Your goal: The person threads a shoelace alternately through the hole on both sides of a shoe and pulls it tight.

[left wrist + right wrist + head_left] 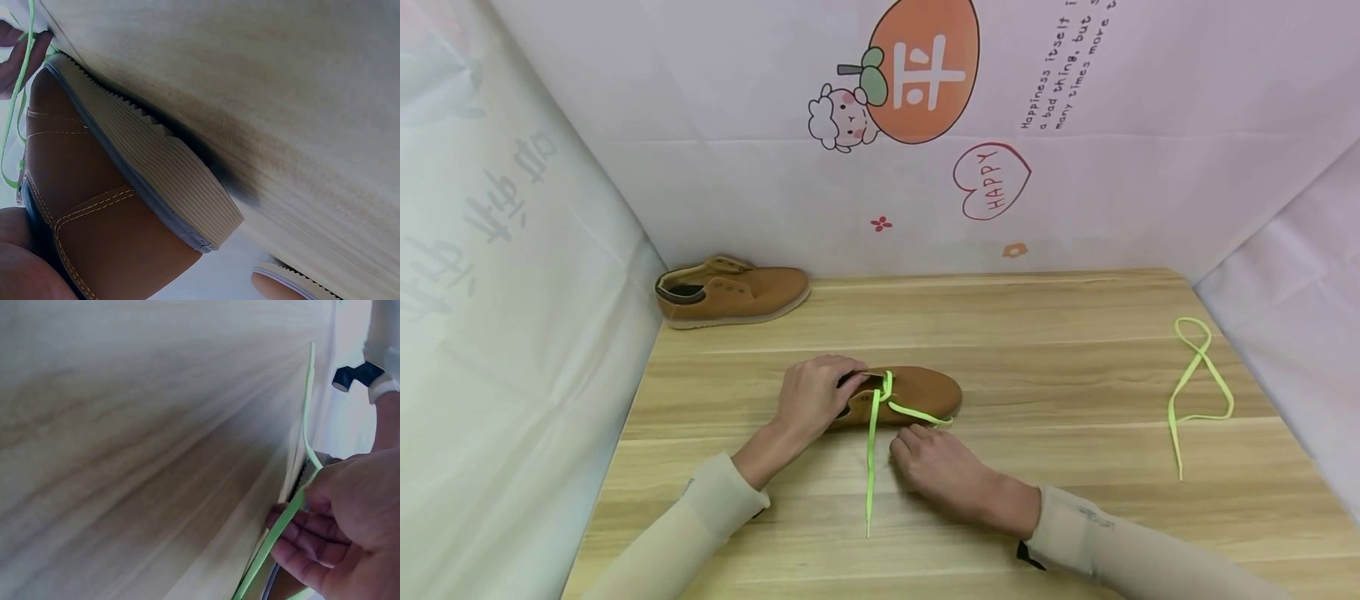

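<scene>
A tan leather shoe [928,392] lies in the middle of the table, toe to the right, a neon green shoelace [871,467] threaded through its front eyelets. One lace end runs toward the front edge; another part trails over the toe's near side. My left hand [820,392] grips the upper at the shoe's opening, thumb inside; its stitched heel and ridged sole [156,162] fill the left wrist view. Beside the near side of the toe, my right hand [943,471] pinches the shoelace with curled fingers. In the right wrist view the green lace [269,544] crosses these fingers [306,547].
A matching shoe [733,292] without a lace stands at the table's back left corner. Another green shoelace [1195,367] lies looped on the right of the wooden table [1037,333]. Printed white cloth [737,167] walls in the back and both sides.
</scene>
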The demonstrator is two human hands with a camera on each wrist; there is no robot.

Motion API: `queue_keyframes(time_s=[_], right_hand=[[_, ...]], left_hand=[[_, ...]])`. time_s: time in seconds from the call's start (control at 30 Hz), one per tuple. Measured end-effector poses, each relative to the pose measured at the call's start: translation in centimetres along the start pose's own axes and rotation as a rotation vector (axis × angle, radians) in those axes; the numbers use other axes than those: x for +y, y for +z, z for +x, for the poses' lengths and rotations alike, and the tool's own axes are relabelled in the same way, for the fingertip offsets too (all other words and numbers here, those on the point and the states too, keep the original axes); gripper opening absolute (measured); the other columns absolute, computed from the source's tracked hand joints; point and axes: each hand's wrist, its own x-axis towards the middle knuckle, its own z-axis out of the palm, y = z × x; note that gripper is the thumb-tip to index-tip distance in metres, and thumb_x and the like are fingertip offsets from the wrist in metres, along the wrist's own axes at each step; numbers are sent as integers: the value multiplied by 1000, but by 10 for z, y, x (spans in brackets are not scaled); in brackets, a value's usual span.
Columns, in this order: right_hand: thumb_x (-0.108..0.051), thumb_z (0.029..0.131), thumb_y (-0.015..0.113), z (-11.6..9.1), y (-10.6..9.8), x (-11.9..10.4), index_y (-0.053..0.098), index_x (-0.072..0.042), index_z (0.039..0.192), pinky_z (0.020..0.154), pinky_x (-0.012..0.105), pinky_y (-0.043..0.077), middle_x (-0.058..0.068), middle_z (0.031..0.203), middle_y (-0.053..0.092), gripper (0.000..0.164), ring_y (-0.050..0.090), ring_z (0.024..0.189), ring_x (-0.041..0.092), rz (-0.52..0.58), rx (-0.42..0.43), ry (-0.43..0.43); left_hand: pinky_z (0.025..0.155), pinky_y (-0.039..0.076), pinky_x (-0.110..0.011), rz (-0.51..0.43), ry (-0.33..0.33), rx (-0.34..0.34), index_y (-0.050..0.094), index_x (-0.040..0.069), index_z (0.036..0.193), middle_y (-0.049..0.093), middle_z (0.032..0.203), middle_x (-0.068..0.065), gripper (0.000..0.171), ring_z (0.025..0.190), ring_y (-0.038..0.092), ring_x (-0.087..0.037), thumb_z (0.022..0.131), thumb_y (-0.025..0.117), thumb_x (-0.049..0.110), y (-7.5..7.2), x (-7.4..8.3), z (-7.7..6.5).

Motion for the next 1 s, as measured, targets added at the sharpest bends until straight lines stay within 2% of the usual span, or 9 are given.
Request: queue_keyframes(time_s=[0.1, 0.23, 0.33, 0.5, 0.63, 0.8, 1.0], right_hand=[[4, 90, 70, -1, -4, 2, 61, -6, 92, 65, 28, 55, 0, 82, 64, 14, 62, 75, 12, 137, 33, 58], [2, 92, 72, -1, -7, 3, 61, -8, 85, 59, 22, 51, -5, 74, 61, 17, 59, 67, 6, 273, 90, 122], [3, 93, 72, -3, -10, 1, 65, -8, 85, 60, 20, 52, -5, 74, 63, 15, 60, 68, 4, 298, 88, 143], [4, 91, 76, -7, -16, -2, 76, -6, 93, 69, 21, 58, 0, 84, 73, 10, 70, 79, 7, 311, 17, 148], [-2, 93, 78, -10, -23, -1, 80, -9, 95, 70, 19, 58, -2, 87, 75, 8, 71, 82, 5, 390, 2, 157], [-6, 94, 79, -11, -34, 9, 80, -9, 96, 75, 22, 59, -4, 93, 76, 3, 72, 88, 5, 486, 17, 159], [1, 91, 80, -10, -47, 26, 79, -5, 98, 71, 19, 58, 0, 92, 76, 9, 71, 83, 6, 507, 30, 182]], left_hand=[[64, 62, -35, -1, -4, -1, 85, 16, 99, 82, 97, 0, 9, 84, 79, -19, 90, 86, 15, 0, 0, -1], [65, 62, -35, 3, -5, -4, 85, 16, 99, 82, 98, 0, 9, 85, 79, -19, 90, 86, 16, -1, 0, -1], [64, 62, -35, 1, -4, -8, 85, 15, 99, 82, 98, 0, 9, 85, 79, -19, 91, 86, 16, -2, 0, -1], [64, 62, -35, 1, -6, -11, 85, 16, 99, 82, 98, 0, 8, 85, 79, -19, 91, 85, 16, -2, 0, -1], [64, 62, -35, 2, -3, -9, 85, 16, 99, 82, 99, 0, 8, 85, 79, -19, 91, 85, 15, 0, -1, -2], [64, 62, -34, -10, 1, -5, 85, 16, 99, 82, 99, -1, 8, 85, 79, -19, 91, 85, 15, 0, -1, -2], [66, 63, -34, -25, 39, -5, 86, 16, 94, 82, 95, 0, 11, 83, 79, -17, 85, 89, 10, 0, -3, -3]])
